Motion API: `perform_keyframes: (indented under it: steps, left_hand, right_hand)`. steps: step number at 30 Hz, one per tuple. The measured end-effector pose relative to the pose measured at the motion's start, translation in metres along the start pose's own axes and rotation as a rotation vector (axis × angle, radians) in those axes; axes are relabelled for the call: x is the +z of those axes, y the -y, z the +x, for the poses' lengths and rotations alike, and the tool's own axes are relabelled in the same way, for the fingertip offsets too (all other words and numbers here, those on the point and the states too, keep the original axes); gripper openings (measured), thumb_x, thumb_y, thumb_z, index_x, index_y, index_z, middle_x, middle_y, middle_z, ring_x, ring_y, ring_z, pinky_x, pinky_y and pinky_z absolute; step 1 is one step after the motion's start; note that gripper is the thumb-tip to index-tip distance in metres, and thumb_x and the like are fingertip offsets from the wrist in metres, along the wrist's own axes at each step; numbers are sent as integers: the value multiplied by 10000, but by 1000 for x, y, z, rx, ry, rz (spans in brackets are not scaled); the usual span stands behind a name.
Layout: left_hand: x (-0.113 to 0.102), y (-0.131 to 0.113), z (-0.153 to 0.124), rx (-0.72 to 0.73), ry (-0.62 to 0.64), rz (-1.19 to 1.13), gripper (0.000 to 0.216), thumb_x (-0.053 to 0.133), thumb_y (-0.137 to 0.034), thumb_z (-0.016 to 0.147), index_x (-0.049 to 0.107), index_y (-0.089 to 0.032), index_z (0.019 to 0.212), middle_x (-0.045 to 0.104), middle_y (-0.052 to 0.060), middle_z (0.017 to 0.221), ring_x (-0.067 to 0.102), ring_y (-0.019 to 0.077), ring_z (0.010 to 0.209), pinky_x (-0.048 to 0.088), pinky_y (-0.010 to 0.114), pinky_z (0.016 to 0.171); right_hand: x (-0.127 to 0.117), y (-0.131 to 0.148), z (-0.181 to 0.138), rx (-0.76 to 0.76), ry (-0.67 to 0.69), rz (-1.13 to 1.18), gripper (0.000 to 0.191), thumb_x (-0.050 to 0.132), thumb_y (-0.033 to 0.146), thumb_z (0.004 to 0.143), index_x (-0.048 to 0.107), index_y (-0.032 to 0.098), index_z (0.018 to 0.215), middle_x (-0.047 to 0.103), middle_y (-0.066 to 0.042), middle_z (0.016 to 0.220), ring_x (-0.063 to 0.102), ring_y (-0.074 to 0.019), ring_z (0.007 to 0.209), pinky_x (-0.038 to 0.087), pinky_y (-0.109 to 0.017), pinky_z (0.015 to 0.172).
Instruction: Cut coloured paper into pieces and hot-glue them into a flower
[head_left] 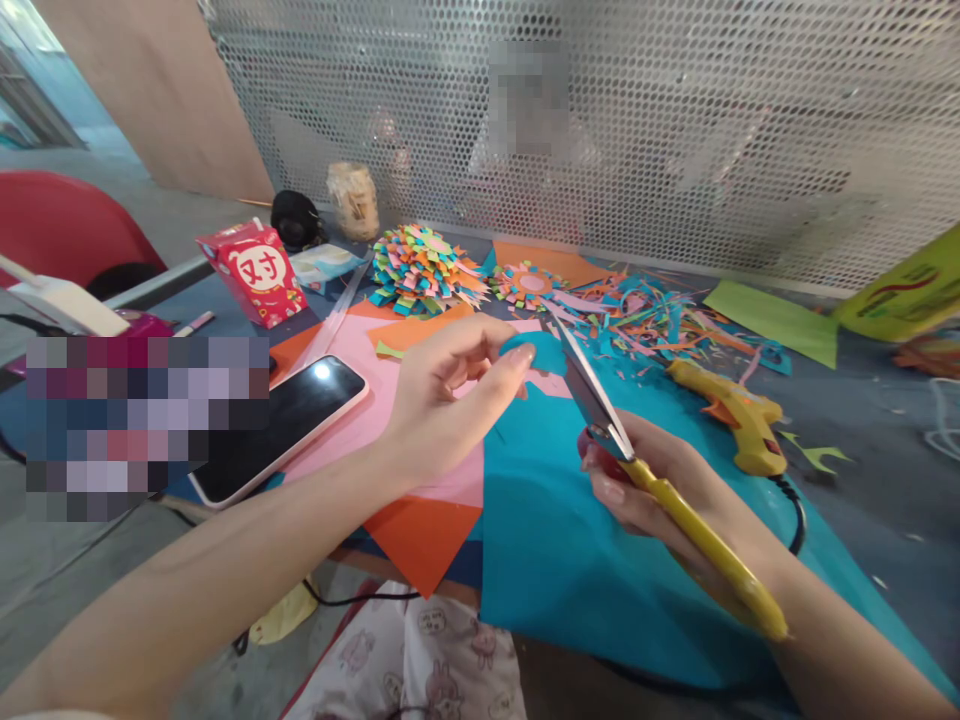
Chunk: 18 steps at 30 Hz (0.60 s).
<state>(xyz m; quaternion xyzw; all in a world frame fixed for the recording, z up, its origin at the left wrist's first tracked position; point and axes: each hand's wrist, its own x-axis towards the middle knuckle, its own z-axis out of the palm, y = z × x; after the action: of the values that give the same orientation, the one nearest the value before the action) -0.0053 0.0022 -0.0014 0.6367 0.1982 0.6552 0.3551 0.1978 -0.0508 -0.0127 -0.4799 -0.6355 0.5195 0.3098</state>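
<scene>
Between thumb and fingers, my left hand (457, 390) pinches a small blue paper piece (551, 350). My right hand (660, 480) is closed round the yellow handle of a pair of scissors (600, 400). The scissor blades point up and away, right at the paper's right edge; whether they are cutting into it I cannot tell. Below both hands lies a large blue paper sheet (600, 560), overlapping pink paper (465, 470) and orange paper (427, 540). To the right of the scissors rests a yellow glue gun (731, 415) with a black cord.
A phone (281, 430) lies left of my left hand. Farther back are a red packet (255, 275), a jar (354, 203), a fringed multicolour paper ball (424, 268) and a heap of paper shreds (660, 315). A perforated metal panel (675, 130) stands behind the table.
</scene>
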Motion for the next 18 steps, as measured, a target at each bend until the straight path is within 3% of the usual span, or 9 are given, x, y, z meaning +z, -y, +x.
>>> perform_keyframes:
  steps: [18]
  left_hand:
    - [1, 2, -2, 67, 23, 98, 207, 633, -263, 853, 590, -182, 668, 558, -33, 582, 508, 61, 497, 417, 172, 433]
  right_hand:
    - [4, 3, 0, 7, 0, 87, 402, 747, 478, 758, 452, 235, 883, 409, 79, 643, 324, -67, 477, 271, -221, 407]
